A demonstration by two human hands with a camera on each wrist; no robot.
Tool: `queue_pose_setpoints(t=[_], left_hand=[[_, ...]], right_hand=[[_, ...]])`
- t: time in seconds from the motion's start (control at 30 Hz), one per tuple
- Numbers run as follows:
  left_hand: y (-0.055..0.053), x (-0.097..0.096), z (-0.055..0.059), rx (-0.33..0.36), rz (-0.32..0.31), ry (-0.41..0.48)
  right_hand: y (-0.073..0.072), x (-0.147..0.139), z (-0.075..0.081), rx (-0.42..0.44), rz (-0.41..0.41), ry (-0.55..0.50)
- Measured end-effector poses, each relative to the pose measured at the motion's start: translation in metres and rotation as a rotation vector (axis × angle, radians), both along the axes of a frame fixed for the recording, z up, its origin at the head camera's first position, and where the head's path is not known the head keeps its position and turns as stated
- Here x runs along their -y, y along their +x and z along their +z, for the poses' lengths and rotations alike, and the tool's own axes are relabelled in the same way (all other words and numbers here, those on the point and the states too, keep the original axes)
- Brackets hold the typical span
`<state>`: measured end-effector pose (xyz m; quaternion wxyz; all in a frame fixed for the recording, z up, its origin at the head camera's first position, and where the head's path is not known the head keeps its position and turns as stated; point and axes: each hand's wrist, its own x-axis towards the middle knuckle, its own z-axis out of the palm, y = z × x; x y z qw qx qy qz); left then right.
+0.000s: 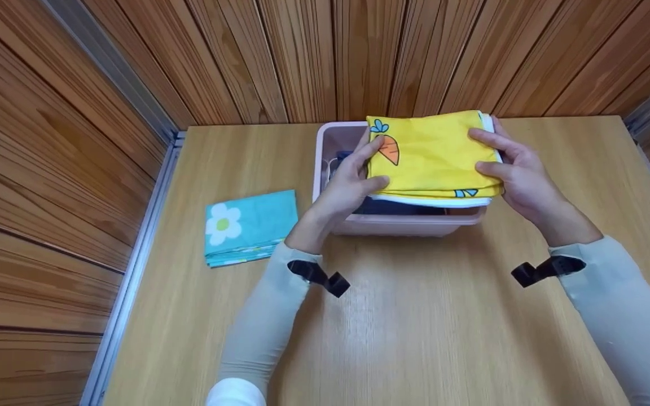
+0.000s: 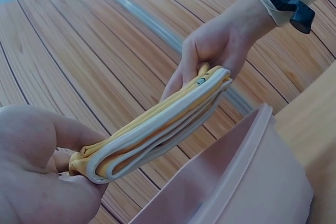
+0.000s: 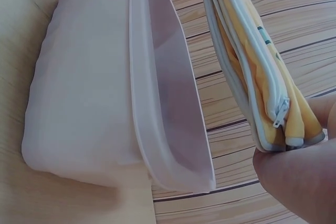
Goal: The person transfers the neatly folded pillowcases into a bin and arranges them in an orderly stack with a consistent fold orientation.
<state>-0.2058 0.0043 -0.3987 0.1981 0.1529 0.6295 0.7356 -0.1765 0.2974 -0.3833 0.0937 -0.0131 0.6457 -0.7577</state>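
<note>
A folded yellow zippered fabric cover [image 1: 432, 152] with a carrot print and white edging is held level above a pale pink bin [image 1: 398, 226]. My left hand [image 1: 353, 180] pinches its left end, thumb on top. At the opposite end, my right hand [image 1: 519, 169] grips the cover, thumb and a finger over its upper face. In the right wrist view, a zipper pull [image 3: 282, 113] hangs at one corner of the layers. Dark blue items [image 1: 395, 207] lie inside the bin, mostly hidden by the cover.
Left of the bin, a folded turquoise cloth [image 1: 254, 223] with a white flower lies on the wooden table [image 1: 404, 316]. Wood-panelled walls [image 1: 302, 62] stand behind and to both sides, with a metal rail [image 1: 139, 248] along the table's left edge.
</note>
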Motion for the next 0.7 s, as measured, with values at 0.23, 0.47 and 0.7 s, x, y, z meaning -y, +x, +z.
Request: queue_pose_setpoints(t=[0.23,0.47,0.7], left_hand=[[-0.007,0.010,-0.001,0.017,0.029,-0.004],[-0.014,0.018,-0.006,0.024,0.053,0.014],[-0.023,0.017,-0.010,0.051,0.082,-0.021]], right_hand=[[-0.007,0.011,0.002,0.037,-0.014,0.045],[-0.019,0.023,0.002,0.063,-0.034,0.125],[-0.030,0.028,-0.001,0.089,-0.041,0.204]])
